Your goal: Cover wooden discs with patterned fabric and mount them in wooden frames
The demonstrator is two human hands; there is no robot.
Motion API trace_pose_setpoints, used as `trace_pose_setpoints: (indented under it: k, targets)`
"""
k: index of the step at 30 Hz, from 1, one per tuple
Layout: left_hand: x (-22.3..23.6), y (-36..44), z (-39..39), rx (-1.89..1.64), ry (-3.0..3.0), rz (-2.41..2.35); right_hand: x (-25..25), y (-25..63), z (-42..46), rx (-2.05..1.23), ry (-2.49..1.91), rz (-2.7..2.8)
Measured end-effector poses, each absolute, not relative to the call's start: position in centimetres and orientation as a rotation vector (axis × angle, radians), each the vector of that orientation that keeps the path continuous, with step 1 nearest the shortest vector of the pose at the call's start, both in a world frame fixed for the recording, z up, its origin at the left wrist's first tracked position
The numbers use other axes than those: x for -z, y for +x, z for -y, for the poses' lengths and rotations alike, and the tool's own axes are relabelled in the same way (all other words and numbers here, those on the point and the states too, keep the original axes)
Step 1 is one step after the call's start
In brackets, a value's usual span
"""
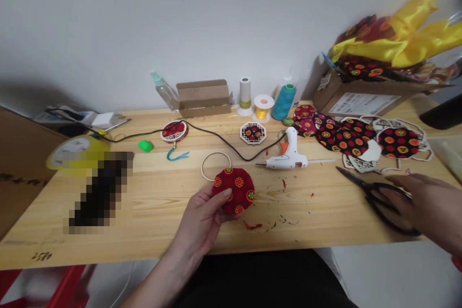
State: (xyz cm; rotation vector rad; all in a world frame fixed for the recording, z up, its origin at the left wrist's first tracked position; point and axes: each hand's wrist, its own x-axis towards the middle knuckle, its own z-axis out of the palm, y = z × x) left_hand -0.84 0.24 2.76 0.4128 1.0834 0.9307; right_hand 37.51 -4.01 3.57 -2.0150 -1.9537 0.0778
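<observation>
My left hand (200,216) holds a round piece of dark red fabric (234,190) with a floral print, pinched at its lower left edge between thumb and fingers. A thin pale wooden ring (215,166) lies just beyond that fabric on the pine table (173,202), apart from it. At the right, my right hand (426,207) hovers over or rests on the handles of black-handled scissors (382,199). Its fingers stay extended, and I cannot tell whether they grip the handles. Beyond the scissors lie several printed fabric circles (348,137).
A white hot glue gun (285,154) lies mid-table with its black cord trailing left. Behind stand thread spools (283,102), a small open cardboard box (204,98) and an octagonal lattice ornament (253,132). A large box (361,96) holds yellow cloth. A pixelated object (99,192) lies left.
</observation>
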Motion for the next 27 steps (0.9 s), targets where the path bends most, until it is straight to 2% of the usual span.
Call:
trace_pose_setpoints:
  k: [2, 9, 12, 16, 20, 24, 27]
  targets:
    - [-2.8, -0.7, -0.2, -0.938, 0.404, -1.074, -4.2, 33.5, 3.8, -0.052, -2.014, 1.931]
    - [-3.3, -0.3, 0.1, -0.973, 0.43, -0.999, -3.4, 18.3, 2.9, -1.457, -1.278, 1.793]
    - [-3.6, -0.3, 0.3, -0.984, 0.448, -0.965, -3.1, 16.0, 2.2, -1.609, -1.118, 1.795]
    - [-3.9, -0.6, 0.2, -1.013, 0.432, -0.983, -4.3, 18.0, 2.0, -1.491, -1.226, 2.073]
    - [-3.7, -1.1, -0.2, -1.041, 0.412, -1.009, -6.1, 25.2, 2.8, -1.301, -1.422, 2.139]
    - [-3.4, -1.1, -0.5, -1.036, 0.4, -1.017, -6.9, 32.7, 4.3, -0.725, -1.881, 2.178]
    - [-3.3, -0.8, -0.5, -1.038, 0.383, -1.014, -6.7, 33.5, 4.9, -0.282, -2.091, 2.177]
